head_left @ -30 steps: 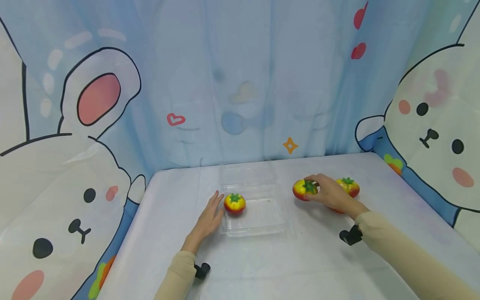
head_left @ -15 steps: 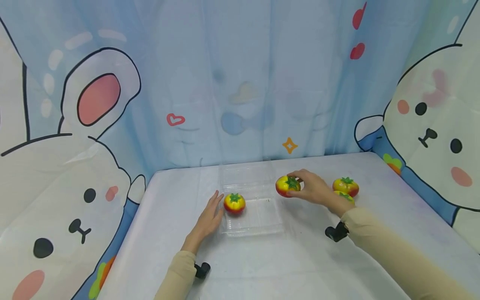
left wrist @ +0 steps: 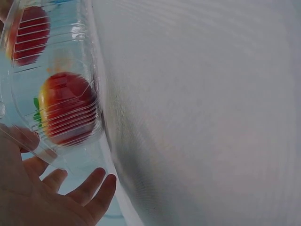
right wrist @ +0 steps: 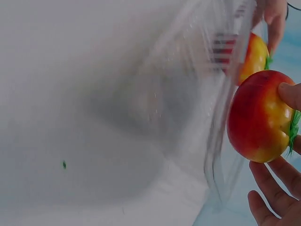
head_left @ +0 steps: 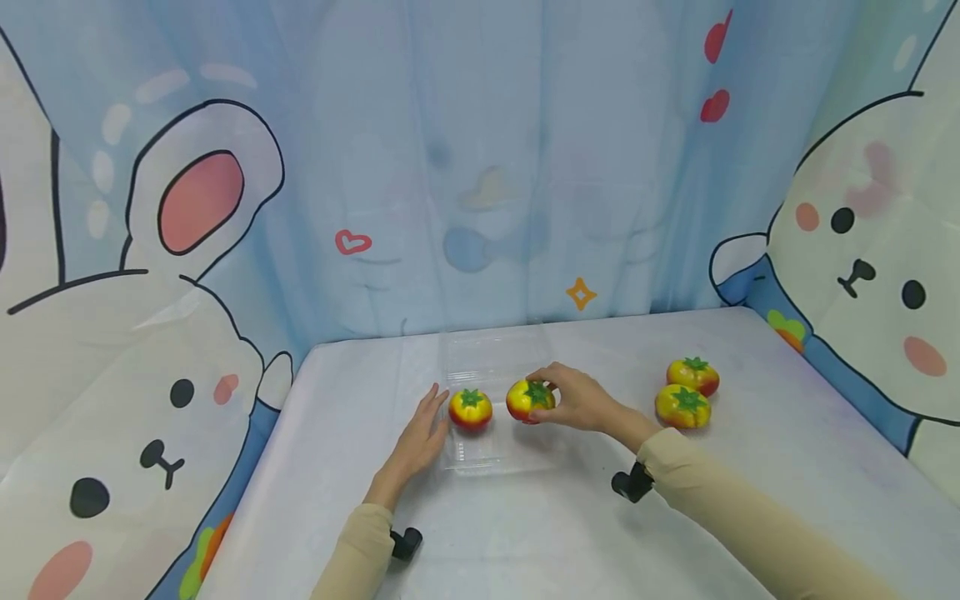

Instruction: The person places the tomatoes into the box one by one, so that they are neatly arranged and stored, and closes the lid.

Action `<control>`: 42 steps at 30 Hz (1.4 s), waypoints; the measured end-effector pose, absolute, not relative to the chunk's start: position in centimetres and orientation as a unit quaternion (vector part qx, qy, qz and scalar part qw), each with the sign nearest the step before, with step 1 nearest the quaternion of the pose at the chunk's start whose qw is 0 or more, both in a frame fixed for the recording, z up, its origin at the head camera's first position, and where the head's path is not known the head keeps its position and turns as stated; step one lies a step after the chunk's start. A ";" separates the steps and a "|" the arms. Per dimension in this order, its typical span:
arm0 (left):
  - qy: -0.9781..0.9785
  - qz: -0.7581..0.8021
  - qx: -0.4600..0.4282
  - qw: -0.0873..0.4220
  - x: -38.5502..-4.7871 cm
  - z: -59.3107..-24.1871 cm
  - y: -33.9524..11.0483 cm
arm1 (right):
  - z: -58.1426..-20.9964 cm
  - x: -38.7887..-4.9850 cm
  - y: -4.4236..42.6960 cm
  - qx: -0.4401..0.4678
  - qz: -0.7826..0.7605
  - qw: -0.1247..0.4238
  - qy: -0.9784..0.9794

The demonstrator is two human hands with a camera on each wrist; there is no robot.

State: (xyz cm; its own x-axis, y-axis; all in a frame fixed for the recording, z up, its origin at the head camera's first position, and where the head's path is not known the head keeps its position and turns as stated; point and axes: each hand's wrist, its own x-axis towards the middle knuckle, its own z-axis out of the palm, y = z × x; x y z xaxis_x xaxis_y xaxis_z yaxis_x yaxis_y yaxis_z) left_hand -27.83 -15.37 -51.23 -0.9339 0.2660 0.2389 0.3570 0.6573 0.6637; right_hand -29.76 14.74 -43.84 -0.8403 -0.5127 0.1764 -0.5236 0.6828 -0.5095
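Our right hand [head_left: 583, 402] pinches a fruit [head_left: 522, 403] over the box [head_left: 483, 461]; our spread left hand [head_left: 420, 435] is by its left edge.

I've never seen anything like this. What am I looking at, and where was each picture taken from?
There's no machine here, just a person's bare hands. The wide picture comes from a camera on the head; the others come from the left wrist camera and right wrist camera. On the white cloth lies a clear plastic box with one fruit inside. The left hand is at its left side. The right hand holds another fruit at its right part. Two more fruits lie farther right.
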 end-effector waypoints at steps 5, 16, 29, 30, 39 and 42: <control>-0.909 -0.374 -0.172 0.061 -27.8 -51.1 -15.3 | -44.8 -29.5 13.0 0.296 0.268 -0.005 -0.917; -0.911 -0.373 -0.164 0.059 -27.6 -51.1 -15.3 | -46.0 -28.5 10.5 0.309 0.273 -0.025 -0.910; -0.912 -0.374 -0.158 0.058 -27.4 -51.0 -15.2 | -46.8 -28.3 9.1 0.316 0.270 -0.027 -0.909; -0.912 -0.374 -0.158 0.057 -27.4 -51.0 -15.2 | -46.8 -28.2 8.9 0.316 0.269 -0.029 -0.909; -0.912 -0.374 -0.160 0.059 -27.2 -50.7 -15.2 | -46.7 -28.0 7.6 0.318 0.269 -0.034 -0.909; -0.910 -0.376 -0.162 0.060 -27.2 -50.8 -15.2 | -46.8 -28.0 7.3 0.314 0.272 -0.038 -0.909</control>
